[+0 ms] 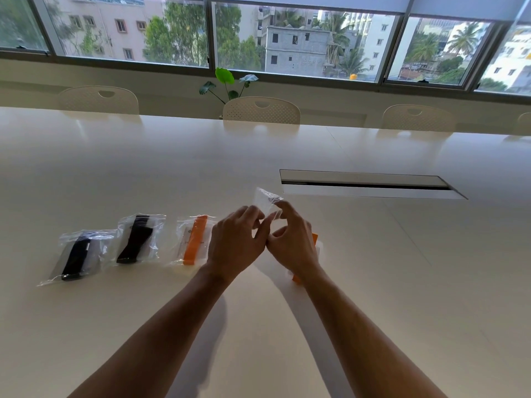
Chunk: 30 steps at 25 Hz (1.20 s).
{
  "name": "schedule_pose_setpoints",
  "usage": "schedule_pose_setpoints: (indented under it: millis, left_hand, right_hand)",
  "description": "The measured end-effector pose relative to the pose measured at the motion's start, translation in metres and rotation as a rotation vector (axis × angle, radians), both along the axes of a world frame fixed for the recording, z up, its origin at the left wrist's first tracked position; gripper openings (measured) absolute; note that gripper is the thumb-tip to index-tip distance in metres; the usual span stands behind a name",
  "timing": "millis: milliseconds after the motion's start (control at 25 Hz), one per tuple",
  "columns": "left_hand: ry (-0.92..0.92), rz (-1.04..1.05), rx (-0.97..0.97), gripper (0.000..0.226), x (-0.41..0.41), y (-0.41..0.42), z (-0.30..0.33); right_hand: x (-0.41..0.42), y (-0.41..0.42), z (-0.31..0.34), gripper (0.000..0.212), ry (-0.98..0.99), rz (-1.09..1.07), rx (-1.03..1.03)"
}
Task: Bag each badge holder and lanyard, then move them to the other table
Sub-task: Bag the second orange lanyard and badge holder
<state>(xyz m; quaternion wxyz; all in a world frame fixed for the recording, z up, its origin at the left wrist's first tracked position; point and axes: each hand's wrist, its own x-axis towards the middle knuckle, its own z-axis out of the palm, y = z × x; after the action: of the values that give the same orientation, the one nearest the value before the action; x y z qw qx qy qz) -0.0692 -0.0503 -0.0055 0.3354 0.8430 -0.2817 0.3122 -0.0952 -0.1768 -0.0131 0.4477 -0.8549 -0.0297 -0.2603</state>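
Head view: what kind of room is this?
Probably an office meeting room: a long cream-white table with a recessed cable slot, perforated cream chair backs along its far side, and a wide window band overlooking city buildings. Both hands work a clear plastic bag.

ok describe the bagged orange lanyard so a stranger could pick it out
On the white table, three clear bags lie in a row left of the hands. It is the rightmost bag, beside the left hand. The other two hold black lanyards; this one holds orange.
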Motion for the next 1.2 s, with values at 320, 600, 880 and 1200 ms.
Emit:
schedule_pose_setpoints:
  millis: [320,600,880,1200]
  left_hand:
    - [0.174,-0.319,0.387,0.110,0.028,0.024,-0.007]
    - [0.126,-0.335,0.340,0.085,0.026,0.019,0.001]
    - [0.167,-0.284,0.311,0.085,0.021,0.019,-0.002]
    - [0.237,-0.279,0.351,0.090,0.018,0.019,-0.005]
  right_hand:
    - [-0.003,-0.024,0.009,0.070,0.144,0.186,-0.049]
    - [-0.006,-0.045,0.012,0.037,0.163,0.340,-0.071]
    - [-0.001,-0.083,0.007,0.025,0.169,-0.175,0.059]
    - [0.006,-0.102,-0.010,0.034,0.674,-0.020,-0.033]
